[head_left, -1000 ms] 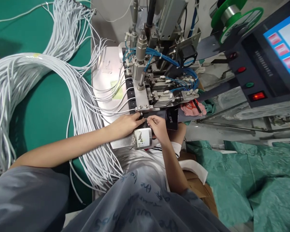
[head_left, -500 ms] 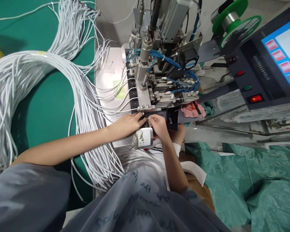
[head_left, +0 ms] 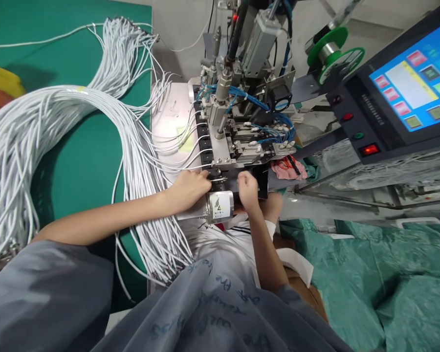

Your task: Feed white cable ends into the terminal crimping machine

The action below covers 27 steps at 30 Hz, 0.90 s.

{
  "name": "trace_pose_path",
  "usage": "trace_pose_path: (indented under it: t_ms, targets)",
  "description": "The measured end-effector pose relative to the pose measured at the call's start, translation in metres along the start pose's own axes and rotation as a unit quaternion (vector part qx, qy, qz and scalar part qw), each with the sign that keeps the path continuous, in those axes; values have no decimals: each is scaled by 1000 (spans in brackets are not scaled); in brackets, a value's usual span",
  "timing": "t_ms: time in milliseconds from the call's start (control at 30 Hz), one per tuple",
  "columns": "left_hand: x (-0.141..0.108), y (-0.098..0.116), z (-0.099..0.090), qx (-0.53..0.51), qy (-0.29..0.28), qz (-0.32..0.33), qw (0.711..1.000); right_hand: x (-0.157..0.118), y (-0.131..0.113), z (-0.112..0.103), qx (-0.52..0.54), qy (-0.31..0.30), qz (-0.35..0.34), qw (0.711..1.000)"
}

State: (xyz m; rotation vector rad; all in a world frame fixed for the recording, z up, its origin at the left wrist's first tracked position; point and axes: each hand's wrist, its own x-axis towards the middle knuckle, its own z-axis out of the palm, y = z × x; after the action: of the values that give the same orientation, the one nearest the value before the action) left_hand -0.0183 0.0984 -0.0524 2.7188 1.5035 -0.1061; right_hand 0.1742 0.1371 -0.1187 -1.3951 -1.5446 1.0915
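Two bare hands work at the near edge of the pale metal machine plate [head_left: 168,115]. The left hand [head_left: 188,188] lies with its fingers pressed together on a thin white insulated cable [head_left: 185,167], whose bare end reaches the row of small black fixture blocks [head_left: 205,146] along the right edge of the plate. The right hand [head_left: 248,188] is curled, the fingertips drawn together near the same fixture; whether it pinches the small metal tip, I cannot tell.

I judge the cable light, soft and easy to bend, with a smooth jacket that may slip (the fine tip looks fragile). It is best held close behind the tip, where it stays stiff enough to guide.

Many more white cables form a big looped bundle [head_left: 40,142] on the green mat [head_left: 84,161], reaching to the far edge of it. A small shiny metal box with a warning label [head_left: 220,206] sits at the near corner of the plate, between both hands; what it contains is not visible. No open container shows here.
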Motion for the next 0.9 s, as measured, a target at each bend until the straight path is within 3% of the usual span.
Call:
trace_pose_path:
  t_ms: [67,133,200,300,400,500,567,633,700,800,900]
  targets:
    - [1,-4,2,14,9,-31,999,-22,-14,-2,-28,80,-32,996]
    - [4,-7,5,27,14,-70,997,-51,-27,6,-64,69,-53,994]
    - [6,-11,7,26,12,-92,995,-77,-35,23,-83,-66,-45,993]
    - [8,-15,11,11,6,-95,995,-103,-38,57,-60,-269,-24,961]
    - [9,-17,10,-7,16,-101,995,-111,-35,78,-41,-328,-20,944]
    - [8,-14,4,-45,32,-76,996,-109,-38,73,-80,-299,-26,951]
    - [6,-7,-2,-128,51,-3,991,-102,-43,55,-112,-261,-40,958]
    - [3,1,-5,-253,72,91,961,-90,-49,32,-132,-198,-51,970]
    - [1,6,-2,-356,88,143,919,-75,-54,8,-113,-118,-36,986]
    - [4,6,9,-430,134,105,887,-54,-57,-16,10,-37,19,999]
    - [8,5,12,-478,169,70,859,-47,-59,-17,129,-8,49,990]
